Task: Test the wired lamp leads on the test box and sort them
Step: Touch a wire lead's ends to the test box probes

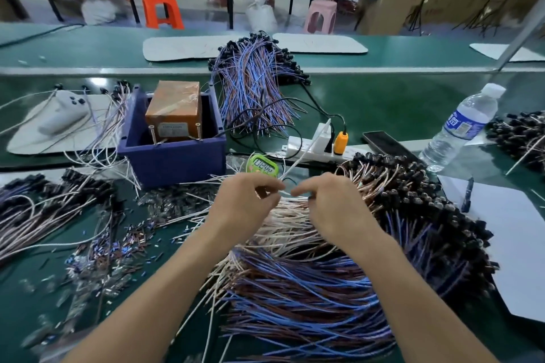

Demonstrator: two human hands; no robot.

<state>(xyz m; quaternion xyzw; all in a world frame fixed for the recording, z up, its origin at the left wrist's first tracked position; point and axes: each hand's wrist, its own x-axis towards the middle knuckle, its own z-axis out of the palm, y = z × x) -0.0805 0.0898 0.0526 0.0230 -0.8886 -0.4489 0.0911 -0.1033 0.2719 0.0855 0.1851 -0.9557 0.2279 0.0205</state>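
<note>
Left hand (247, 200) and right hand (330, 203) seemingly pinch blurred pale leads (290, 200).

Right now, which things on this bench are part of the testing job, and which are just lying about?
In the job: left hand and right hand, which seem to pinch a lead between them; test box; front pile, far pile and left pile of leads.
Lying about: bottle; phone; pen.
</note>
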